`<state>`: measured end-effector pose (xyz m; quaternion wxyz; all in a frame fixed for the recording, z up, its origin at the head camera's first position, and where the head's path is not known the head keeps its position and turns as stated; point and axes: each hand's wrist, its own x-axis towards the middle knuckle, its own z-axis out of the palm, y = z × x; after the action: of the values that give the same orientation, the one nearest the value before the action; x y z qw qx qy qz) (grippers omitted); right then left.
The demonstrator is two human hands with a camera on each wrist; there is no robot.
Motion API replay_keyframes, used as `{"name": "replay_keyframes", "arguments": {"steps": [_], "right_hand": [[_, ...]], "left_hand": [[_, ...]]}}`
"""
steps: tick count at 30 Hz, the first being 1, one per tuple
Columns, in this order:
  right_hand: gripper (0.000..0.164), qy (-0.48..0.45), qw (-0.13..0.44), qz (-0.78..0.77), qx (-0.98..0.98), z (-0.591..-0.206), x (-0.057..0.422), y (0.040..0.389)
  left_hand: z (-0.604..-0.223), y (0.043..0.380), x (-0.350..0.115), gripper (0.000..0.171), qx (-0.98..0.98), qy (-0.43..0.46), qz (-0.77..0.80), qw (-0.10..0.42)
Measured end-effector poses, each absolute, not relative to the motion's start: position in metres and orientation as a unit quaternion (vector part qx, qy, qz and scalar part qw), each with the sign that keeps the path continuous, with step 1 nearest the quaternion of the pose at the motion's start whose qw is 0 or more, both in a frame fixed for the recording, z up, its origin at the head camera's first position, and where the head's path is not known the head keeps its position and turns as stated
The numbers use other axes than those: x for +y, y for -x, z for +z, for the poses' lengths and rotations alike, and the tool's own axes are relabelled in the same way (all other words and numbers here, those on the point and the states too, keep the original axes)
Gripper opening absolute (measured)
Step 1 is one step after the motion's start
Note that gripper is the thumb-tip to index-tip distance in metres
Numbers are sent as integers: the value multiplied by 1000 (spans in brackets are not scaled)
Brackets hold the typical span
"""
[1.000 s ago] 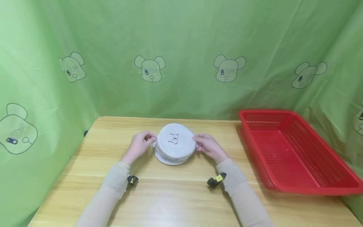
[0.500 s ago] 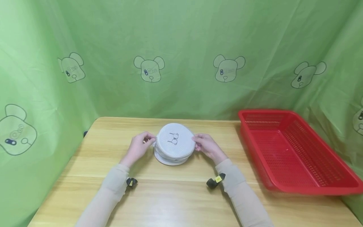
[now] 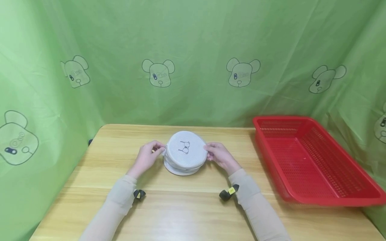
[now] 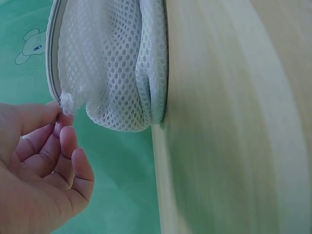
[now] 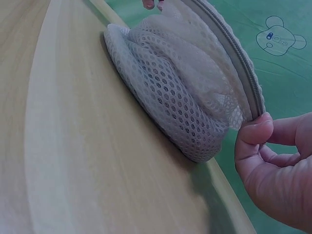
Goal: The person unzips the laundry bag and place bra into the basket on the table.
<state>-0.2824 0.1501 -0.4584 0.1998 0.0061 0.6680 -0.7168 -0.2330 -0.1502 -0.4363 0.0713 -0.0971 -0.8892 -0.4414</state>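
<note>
As left hand (image 3: 147, 155) and right hand (image 3: 221, 155) pinch opposite edges of a mesh bag (image 3: 186, 150) on the table (image 3: 181, 214), head view, the left wrist view shows a zipper (image 4: 49, 58) reaching the pinch; in the right's, slack sides likely need even tension.

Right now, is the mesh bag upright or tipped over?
Upright: the mesh bag sits base-down on the table, printed top facing up, with the left hand and right hand pinching its edge.
</note>
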Motion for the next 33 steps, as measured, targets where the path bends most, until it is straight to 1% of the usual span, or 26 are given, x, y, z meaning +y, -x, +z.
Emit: {"name": "replay_keyframes", "arguments": {"steps": [9, 33], "right_hand": [[18, -6, 201, -713, 671, -460, 150, 281], [26, -5, 199, -714, 672, -466, 151, 284]], "left_hand": [[-433, 231, -154, 15, -889, 112, -442, 48], [-429, 227, -160, 11, -884, 127, -451, 12]]}}
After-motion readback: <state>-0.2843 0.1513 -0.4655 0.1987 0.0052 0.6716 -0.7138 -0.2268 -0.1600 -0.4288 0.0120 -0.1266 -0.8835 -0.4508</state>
